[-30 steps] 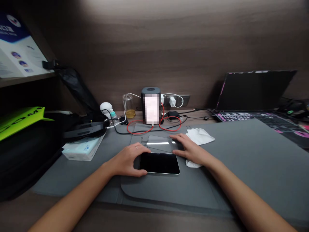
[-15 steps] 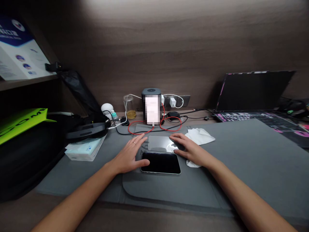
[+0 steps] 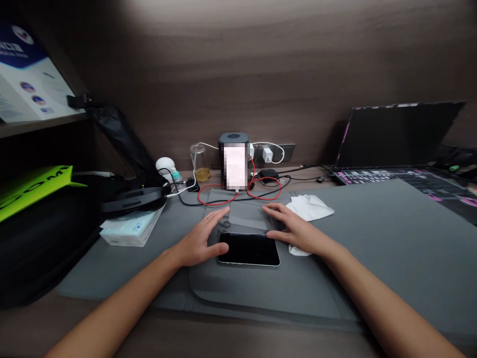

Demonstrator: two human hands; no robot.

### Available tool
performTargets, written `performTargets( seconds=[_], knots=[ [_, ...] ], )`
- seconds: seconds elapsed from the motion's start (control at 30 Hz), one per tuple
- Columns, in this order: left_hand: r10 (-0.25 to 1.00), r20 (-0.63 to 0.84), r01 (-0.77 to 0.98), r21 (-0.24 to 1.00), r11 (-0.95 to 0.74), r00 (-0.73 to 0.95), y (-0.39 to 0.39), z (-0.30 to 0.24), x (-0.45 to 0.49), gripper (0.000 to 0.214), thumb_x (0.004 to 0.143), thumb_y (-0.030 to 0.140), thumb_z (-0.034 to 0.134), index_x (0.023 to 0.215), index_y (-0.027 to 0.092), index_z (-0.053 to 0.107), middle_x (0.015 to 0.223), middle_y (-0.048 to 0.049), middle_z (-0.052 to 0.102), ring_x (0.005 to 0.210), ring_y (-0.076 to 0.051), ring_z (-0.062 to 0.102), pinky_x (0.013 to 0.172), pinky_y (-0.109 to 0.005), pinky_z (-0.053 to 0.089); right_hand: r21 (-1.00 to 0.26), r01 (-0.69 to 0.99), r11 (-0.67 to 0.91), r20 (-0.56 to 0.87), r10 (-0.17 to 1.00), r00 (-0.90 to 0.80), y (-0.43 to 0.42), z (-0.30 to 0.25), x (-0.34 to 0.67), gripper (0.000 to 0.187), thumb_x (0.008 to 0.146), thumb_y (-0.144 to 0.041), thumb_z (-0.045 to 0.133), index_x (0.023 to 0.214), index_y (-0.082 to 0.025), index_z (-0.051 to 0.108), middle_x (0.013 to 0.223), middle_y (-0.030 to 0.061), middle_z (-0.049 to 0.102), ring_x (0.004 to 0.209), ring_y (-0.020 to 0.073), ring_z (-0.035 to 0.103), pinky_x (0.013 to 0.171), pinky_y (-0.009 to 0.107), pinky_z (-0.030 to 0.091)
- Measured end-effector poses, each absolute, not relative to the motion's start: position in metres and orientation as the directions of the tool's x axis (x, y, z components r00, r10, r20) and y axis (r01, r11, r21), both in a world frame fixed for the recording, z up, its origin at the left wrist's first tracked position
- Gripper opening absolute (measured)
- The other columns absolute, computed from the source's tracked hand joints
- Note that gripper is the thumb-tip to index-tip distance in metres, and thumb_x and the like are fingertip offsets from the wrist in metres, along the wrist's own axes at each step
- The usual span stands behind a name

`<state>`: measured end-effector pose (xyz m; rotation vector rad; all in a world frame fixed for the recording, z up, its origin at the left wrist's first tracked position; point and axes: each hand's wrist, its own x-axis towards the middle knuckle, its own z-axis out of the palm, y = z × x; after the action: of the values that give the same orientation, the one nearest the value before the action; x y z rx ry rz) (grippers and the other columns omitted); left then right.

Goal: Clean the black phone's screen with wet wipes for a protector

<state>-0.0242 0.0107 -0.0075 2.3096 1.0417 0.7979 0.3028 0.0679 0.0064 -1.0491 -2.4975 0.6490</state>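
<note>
Beside phone (image 3: pixel 249 249), right grip (image 3: pixel 298 228) spread, holding clear sheet (image 3: pixel 246 216)

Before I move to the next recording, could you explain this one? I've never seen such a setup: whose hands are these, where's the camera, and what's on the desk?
There is no robot here, just a person's bare hands. Every picture comes from one camera on the person's head, looking forward and down.

The left hand is spread, its thumb over the left end of a dark-screened phone. The right hand has its fingers at the right end of a clear sheet just beyond the phone; whether it grips the sheet is hard to tell.

A grey pad lies beneath. A white tissue is by the right hand, and an open laptop stands farther right.
</note>
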Motion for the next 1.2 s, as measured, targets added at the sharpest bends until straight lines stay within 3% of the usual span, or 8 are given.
performTargets(
  seconds=[0.2, 0.5, 0.6, 0.7, 0.87, 0.97, 1.07, 1.2],
  knots=[
    [0.797, 0.348, 0.566, 0.567, -0.598, 0.493, 0.01, -0.006, -0.021, 0.069, 0.096, 0.053, 0.055, 0.155, 0.024, 0.033, 0.159, -0.0138, 0.035, 0.145, -0.033, 0.037, 0.119, -0.052, 0.032, -0.456, 0.558, 0.693, 0.277, 0.707, -0.651, 0.062, 0.01, 0.301, 0.052, 0.096, -0.043, 0.057, 0.146, -0.027, 0.05, 0.151, 0.0133, 0.044, 0.135, 0.0309, 0.047, 0.111, 0.053, 0.043],
    [0.778, 0.506, 0.629, 0.479, -0.612, 0.372, 0.01, -0.003, -0.018, 0.043, 0.096, 0.038, 0.06, 0.136, 0.023, 0.056, 0.133, -0.0111, 0.057, 0.126, -0.026, 0.054, 0.109, -0.043, 0.045, -0.466, 0.527, 0.711, 0.321, 0.69, -0.648, 0.042, 0.026, 0.295, 0.042, 0.097, -0.043, 0.055, 0.135, -0.027, 0.061, 0.148, 0.0111, 0.051, 0.133, 0.0287, 0.051, 0.108, 0.051, 0.045],
    [0.743, 0.564, 0.623, 0.448, -0.641, 0.359, 0.009, -0.002, -0.018, 0.021, 0.099, 0.033, 0.057, 0.111, 0.021, 0.069, 0.107, -0.0074, 0.066, 0.102, -0.021, 0.063, 0.094, -0.036, 0.05, -0.532, 0.498, 0.685, 0.286, 0.699, -0.656, 0.04, 0.03, 0.293, 0.037, 0.101, -0.044, 0.048, 0.126, -0.024, 0.067, 0.133, 0.0099, 0.064, 0.121, 0.0261, 0.06, 0.103, 0.046, 0.048],
    [0.732, 0.581, 0.597, 0.461, -0.656, 0.355, 0.007, -0.001, -0.015, 0.022, 0.1, 0.031, 0.055, 0.09, 0.02, 0.071, 0.088, -0.0041, 0.068, 0.084, -0.017, 0.064, 0.082, -0.031, 0.05, -0.565, 0.507, 0.651, 0.25, 0.721, -0.647, 0.039, 0.032, 0.29, 0.04, 0.104, -0.044, 0.038, 0.104, -0.022, 0.071, 0.101, 0.0071, 0.074, 0.092, 0.0218, 0.068, 0.084, 0.037, 0.053],
    [0.833, 0.43, 0.531, 0.642, -0.553, 0.348, 0.007, 0.002, -0.012, 0.03, 0.098, 0.035, 0.057, 0.074, 0.017, 0.066, 0.072, -0.0012, 0.067, 0.068, -0.015, 0.061, 0.067, -0.027, 0.046, -0.585, 0.554, 0.592, 0.261, 0.785, -0.562, 0.037, 0.032, 0.288, 0.041, 0.102, -0.047, 0.041, 0.08, -0.02, 0.063, 0.073, 0.0027, 0.066, 0.066, 0.0164, 0.059, 0.064, 0.028, 0.045],
    [0.859, 0.328, 0.553, 0.661, -0.507, 0.394, 0.008, 0.003, -0.013, 0.032, 0.097, 0.035, 0.056, 0.071, 0.017, 0.063, 0.069, -0.0002, 0.065, 0.066, -0.014, 0.059, 0.063, -0.026, 0.043, -0.607, 0.537, 0.586, 0.229, 0.776, -0.588, 0.037, 0.03, 0.286, 0.034, 0.102, -0.045, 0.044, 0.087, -0.021, 0.063, 0.081, 0.0035, 0.068, 0.071, 0.0165, 0.059, 0.065, 0.027, 0.044],
    [0.816, 0.337, 0.608, 0.547, -0.575, 0.469, 0.009, 0.003, -0.016, 0.027, 0.096, 0.032, 0.056, 0.074, 0.018, 0.062, 0.074, -0.0014, 0.064, 0.074, -0.017, 0.058, 0.072, -0.029, 0.044, -0.579, 0.545, 0.606, 0.197, 0.753, -0.628, 0.038, 0.028, 0.285, 0.032, 0.102, -0.044, 0.046, 0.09, -0.02, 0.064, 0.086, 0.0048, 0.066, 0.078, 0.018, 0.059, 0.069, 0.028, 0.044],
    [0.797, 0.31, 0.67, 0.431, -0.604, 0.519, 0.01, 0.003, -0.02, 0.023, 0.092, 0.036, 0.061, 0.107, 0.019, 0.065, 0.094, -0.0055, 0.066, 0.091, -0.023, 0.057, 0.086, -0.038, 0.046, -0.518, 0.563, 0.644, 0.14, 0.714, -0.686, 0.042, 0.025, 0.283, 0.034, 0.101, -0.044, 0.047, 0.085, -0.019, 0.063, 0.087, 0.0058, 0.06, 0.084, 0.0201, 0.057, 0.074, 0.031, 0.045]
  ],
)
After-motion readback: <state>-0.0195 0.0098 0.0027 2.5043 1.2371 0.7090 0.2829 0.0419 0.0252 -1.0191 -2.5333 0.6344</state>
